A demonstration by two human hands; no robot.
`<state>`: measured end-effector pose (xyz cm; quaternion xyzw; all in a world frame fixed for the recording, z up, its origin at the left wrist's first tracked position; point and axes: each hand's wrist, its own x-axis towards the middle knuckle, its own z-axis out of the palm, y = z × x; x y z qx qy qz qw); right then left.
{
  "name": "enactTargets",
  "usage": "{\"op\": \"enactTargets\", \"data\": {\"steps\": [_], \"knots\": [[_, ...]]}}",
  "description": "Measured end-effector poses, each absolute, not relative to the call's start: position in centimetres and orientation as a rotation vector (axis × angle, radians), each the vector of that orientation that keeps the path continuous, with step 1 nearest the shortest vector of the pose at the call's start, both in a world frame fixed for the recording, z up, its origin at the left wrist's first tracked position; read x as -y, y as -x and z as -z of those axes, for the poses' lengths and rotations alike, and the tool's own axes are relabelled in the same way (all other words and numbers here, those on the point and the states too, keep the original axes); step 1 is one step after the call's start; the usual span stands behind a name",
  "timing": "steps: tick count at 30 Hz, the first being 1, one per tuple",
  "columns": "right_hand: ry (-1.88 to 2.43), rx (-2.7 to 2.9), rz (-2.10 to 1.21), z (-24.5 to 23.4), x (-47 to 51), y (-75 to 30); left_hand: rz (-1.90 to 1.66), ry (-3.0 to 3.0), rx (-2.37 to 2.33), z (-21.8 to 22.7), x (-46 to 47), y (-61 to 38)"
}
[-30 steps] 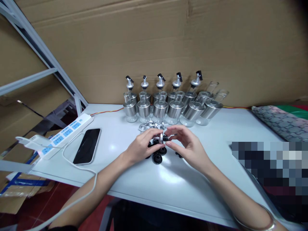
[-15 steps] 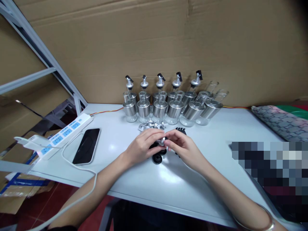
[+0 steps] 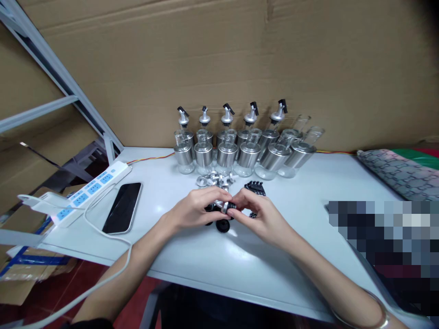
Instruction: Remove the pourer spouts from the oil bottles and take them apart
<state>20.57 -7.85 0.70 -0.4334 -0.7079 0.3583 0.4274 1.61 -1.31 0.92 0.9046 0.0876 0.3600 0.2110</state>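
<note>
Between my hands is a bottle pourer [image 3: 224, 207], with a silver spout body and a black ribbed stopper. My left hand [image 3: 192, 208] grips it by the silver spout side. On the black stopper end, the thumb and fingers of my right hand [image 3: 262, 212] are closed. Below them on the table lie black round stoppers [image 3: 222, 226], partly covered by my left hand. Just beyond my fingers is a small pile of silver spout parts [image 3: 216, 178]. Small black caps [image 3: 255, 187] lie in a group behind my right hand.
Glass bottles with steel sleeves [image 3: 227, 153] stand in two rows at the back; several rear ones carry pourers [image 3: 227, 116]. A phone [image 3: 122, 208], a power strip [image 3: 94, 187] and a white cable [image 3: 128, 256] are at left. A patterned bag [image 3: 398, 176] lies at right.
The pourer has turned so its black stopper now points right, and my right fingers have moved onto that end. My left hand has shifted slightly left.
</note>
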Motion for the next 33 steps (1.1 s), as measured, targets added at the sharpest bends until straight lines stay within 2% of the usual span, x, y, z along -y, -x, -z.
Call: {"op": "enactTargets", "data": {"steps": [11,18,24,26,28,33], "knots": [[0.867,2.128,-0.353,-0.5,7.8,-20.0,-0.675,-2.167,-0.542,-2.6,1.2,-0.9],[0.828,2.358,0.191,-0.9,8.6,-19.9,-0.454,-1.829,-0.675,-3.0,1.0,-0.7],[0.734,2.370,0.330,-1.2,9.0,-19.7,-0.361,-1.633,-0.604,-2.9,0.7,-0.7],[0.726,2.352,0.316,-1.0,8.8,-19.9,-0.370,-1.606,-0.561,-2.6,0.7,-0.8],[0.749,2.251,0.167,-0.7,8.4,-20.3,-0.490,-1.655,-0.537,-2.3,0.7,-0.9],[1.025,1.786,-0.630,-0.4,7.4,-21.1,-0.940,-2.091,-0.440,-1.2,0.8,-1.7]]}}
